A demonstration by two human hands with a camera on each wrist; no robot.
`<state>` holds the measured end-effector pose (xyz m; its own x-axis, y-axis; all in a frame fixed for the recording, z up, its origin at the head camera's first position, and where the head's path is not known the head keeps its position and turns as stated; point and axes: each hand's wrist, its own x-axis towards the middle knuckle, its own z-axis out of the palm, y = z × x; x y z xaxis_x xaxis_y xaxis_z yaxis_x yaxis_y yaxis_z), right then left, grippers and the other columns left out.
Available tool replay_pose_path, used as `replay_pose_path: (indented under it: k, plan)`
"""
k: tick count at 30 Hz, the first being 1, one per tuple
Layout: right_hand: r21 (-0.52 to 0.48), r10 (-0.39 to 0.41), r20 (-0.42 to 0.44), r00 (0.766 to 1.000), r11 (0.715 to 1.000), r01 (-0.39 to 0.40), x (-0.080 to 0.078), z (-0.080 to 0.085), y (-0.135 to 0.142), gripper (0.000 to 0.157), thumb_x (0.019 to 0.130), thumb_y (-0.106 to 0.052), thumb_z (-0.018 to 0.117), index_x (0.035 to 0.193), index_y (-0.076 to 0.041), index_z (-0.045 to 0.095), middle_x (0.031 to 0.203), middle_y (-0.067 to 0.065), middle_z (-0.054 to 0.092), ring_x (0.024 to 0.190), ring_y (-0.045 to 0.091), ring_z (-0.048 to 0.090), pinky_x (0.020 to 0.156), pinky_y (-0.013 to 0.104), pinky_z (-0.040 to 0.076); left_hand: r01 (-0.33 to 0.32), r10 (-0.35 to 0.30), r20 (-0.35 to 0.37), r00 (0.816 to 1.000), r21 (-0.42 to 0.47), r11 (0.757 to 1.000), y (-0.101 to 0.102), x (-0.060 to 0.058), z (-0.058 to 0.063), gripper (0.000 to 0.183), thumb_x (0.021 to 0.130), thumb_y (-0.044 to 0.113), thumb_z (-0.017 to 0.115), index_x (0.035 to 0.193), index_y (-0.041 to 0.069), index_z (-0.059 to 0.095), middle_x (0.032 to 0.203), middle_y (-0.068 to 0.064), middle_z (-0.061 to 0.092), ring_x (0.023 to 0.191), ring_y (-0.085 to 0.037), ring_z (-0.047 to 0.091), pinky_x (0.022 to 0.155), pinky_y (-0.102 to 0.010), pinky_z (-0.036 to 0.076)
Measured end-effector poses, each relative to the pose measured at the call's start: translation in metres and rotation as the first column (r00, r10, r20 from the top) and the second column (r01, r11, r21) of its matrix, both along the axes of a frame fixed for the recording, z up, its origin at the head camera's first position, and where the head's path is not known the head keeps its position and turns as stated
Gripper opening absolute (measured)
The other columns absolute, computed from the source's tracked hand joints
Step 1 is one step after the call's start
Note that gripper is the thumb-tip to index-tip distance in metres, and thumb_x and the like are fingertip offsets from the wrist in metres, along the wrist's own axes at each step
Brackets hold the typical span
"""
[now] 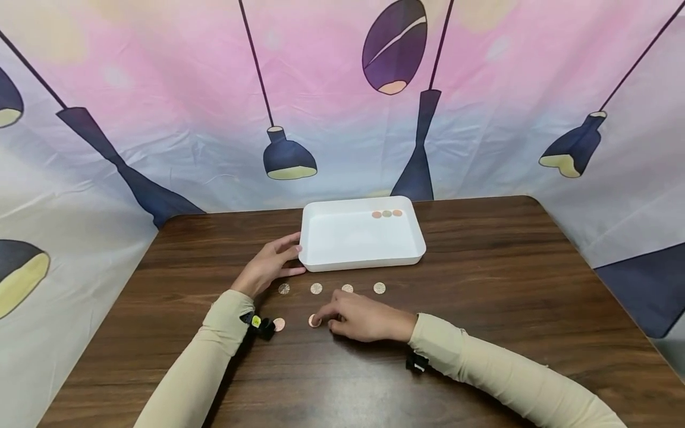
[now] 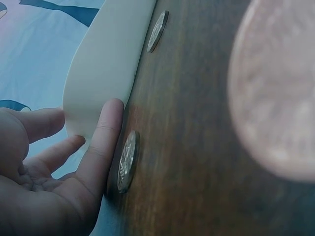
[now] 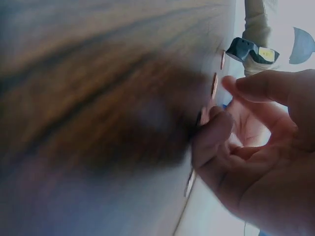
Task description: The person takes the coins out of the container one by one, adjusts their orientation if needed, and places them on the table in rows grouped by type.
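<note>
My left hand [image 1: 269, 263] rests at the left end of a white tray [image 1: 364, 261], its extended fingers touching the wall. Below the tray, my right hand [image 1: 361, 315] hovers low over the table, with its index fingertip at a copper-coloured coin [image 1: 312, 319] that it partly covers. In the right wrist view the thumb and index finger are near that coin [image 3: 214, 86], and the other fingers are bent. Another copper-coloured coin [image 1: 279, 324] lies to the left, beside my left wrist.
A row of several silver-coloured coins [image 1: 316, 288] lies between the tray and my right hand. Inside the tray, at its back right, are three coins [image 1: 387, 213]. The brown wooden table [image 1: 508, 285] ends at a printed cloth [image 1: 342, 119] behind it.
</note>
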<state>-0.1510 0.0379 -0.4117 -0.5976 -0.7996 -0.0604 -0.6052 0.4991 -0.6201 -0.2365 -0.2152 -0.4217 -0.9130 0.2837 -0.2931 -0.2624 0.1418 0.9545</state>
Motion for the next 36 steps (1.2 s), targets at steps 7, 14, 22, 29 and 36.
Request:
replay_pose_path:
  k: [7, 14, 22, 29, 36]
  plan:
    - [-0.235, -0.139, 0.026, 0.99, 0.962, 0.142, -0.018, 0.02, 0.024, 0.026, 0.103, -0.001, 0.061, 0.123, -0.009, 0.075, 0.102, 0.005, 0.069, 0.089, 0.013, 0.06, 0.079, 0.025, 0.053, 0.002, -0.002, -0.007, 1.0, 0.001, 1.0, 0.001, -0.002, -0.002, 0.057, 0.115, 0.013, 0.045, 0.169, 0.01, 0.027, 0.153, -0.027, 0.042, 0.133, -0.035, 0.055, 0.101, -0.037, 0.061]
    - [-0.335, -0.383, 0.096, 0.919, 0.856, 0.393, -0.057, 0.031, 0.052, 0.025, 0.102, -0.006, 0.06, 0.124, -0.002, 0.071, 0.095, 0.005, 0.069, 0.086, 0.018, 0.064, 0.075, 0.028, 0.054, -0.006, 0.006, 0.004, 1.0, 0.003, 1.0, 0.001, -0.001, -0.001, 0.058, 0.115, 0.013, 0.046, 0.169, 0.01, 0.026, 0.16, -0.026, 0.038, 0.135, -0.036, 0.053, 0.101, -0.035, 0.061]
    - [-0.3, -0.524, 0.324, 0.788, 0.733, 0.611, -0.11, 0.021, 0.072, 0.043, 0.106, -0.01, 0.06, 0.147, 0.002, 0.053, 0.125, 0.021, 0.064, 0.112, 0.035, 0.065, 0.088, 0.042, 0.063, -0.015, 0.015, 0.011, 1.0, 0.022, 1.0, 0.001, 0.0, -0.001, 0.058, 0.115, 0.013, 0.045, 0.169, 0.01, 0.025, 0.161, -0.026, 0.036, 0.136, -0.036, 0.052, 0.1, -0.035, 0.061]
    - [-0.174, -0.591, 0.358, 0.723, 0.718, 0.674, -0.142, 0.002, 0.074, 0.052, 0.104, -0.01, 0.065, 0.151, 0.0, 0.046, 0.141, 0.018, 0.06, 0.112, 0.031, 0.059, 0.081, 0.033, 0.051, -0.015, 0.015, 0.009, 1.0, 0.034, 0.999, 0.001, 0.002, -0.001, 0.057, 0.115, 0.012, 0.045, 0.169, 0.01, 0.026, 0.162, -0.025, 0.036, 0.139, -0.037, 0.05, 0.101, -0.035, 0.061]
    - [-0.144, -0.597, 0.309, 0.741, 0.74, 0.657, -0.151, -0.009, 0.076, 0.047, 0.107, -0.012, 0.054, 0.153, -0.003, 0.049, 0.149, 0.015, 0.057, 0.127, 0.033, 0.054, 0.105, 0.045, 0.048, -0.014, 0.013, 0.013, 1.0, 0.04, 0.999, 0.0, 0.002, -0.001, 0.057, 0.115, 0.012, 0.045, 0.169, 0.011, 0.027, 0.163, -0.024, 0.036, 0.137, -0.037, 0.051, 0.102, -0.037, 0.061]
